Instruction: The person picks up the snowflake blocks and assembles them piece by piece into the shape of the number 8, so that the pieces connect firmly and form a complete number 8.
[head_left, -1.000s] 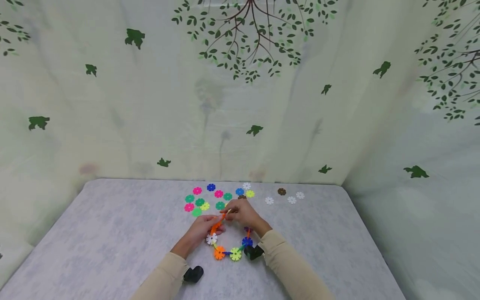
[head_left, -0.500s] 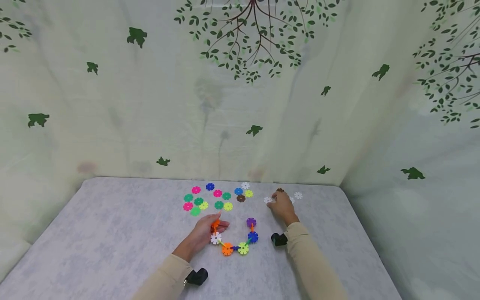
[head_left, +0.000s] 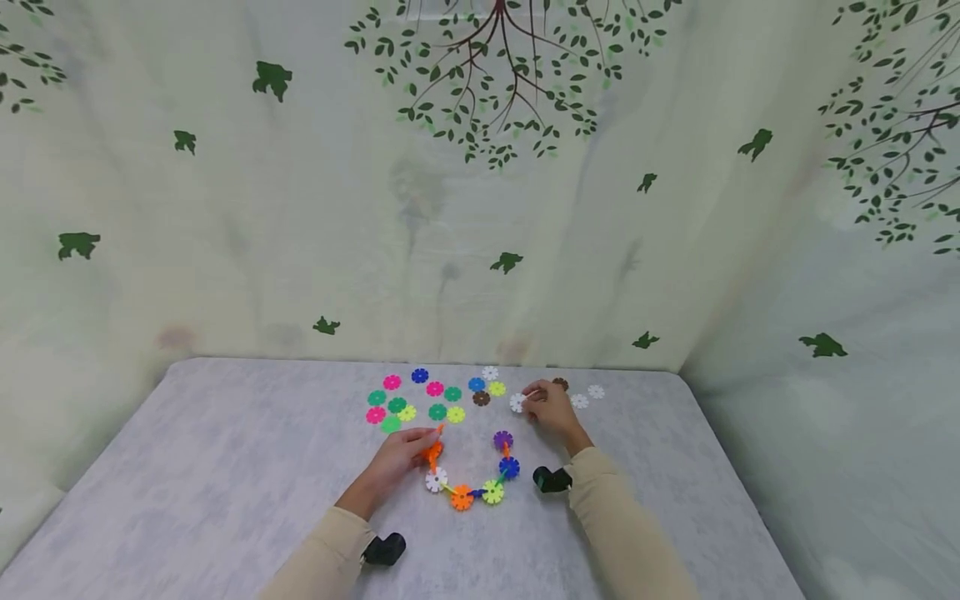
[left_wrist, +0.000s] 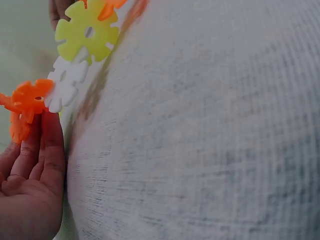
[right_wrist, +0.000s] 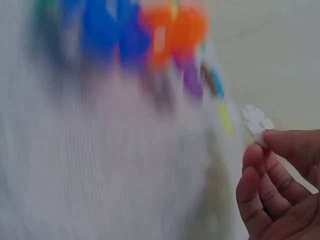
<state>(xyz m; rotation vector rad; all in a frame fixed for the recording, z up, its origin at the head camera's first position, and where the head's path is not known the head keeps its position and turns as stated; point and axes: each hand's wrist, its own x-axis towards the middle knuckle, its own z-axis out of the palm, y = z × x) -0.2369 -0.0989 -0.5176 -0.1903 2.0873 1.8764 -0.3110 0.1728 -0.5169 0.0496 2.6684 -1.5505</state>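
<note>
A chain of slotted, flower-shaped plastic discs curves in a U on the table, with an orange disc point(head_left: 462, 497) and a yellow-green disc point(head_left: 492, 492) at its bottom. Its right end is a purple disc point(head_left: 503, 440) above a blue one point(head_left: 509, 467). At the left end, my left hand point(head_left: 396, 460) holds interlocked orange discs point(left_wrist: 31, 99), fingers beneath them, with a white disc point(left_wrist: 67, 82) linked beside. My right hand point(head_left: 553, 412) is right of the chain, pinching a loose white disc point(right_wrist: 257, 122) between thumb and forefinger.
Loose pink, green, yellow, blue and brown discs point(head_left: 481, 399) lie spread behind the chain. Farther right are a brown disc point(head_left: 560, 383) and two white discs point(head_left: 580, 401). The grey table point(head_left: 225, 467) meets a leaf-patterned curtain point(head_left: 450, 208) at the back.
My right hand left the chain's left end, reached right to the white discs, and now brings one leftward. My left hand keeps holding the orange discs; the chain's right end shifted slightly right.
</note>
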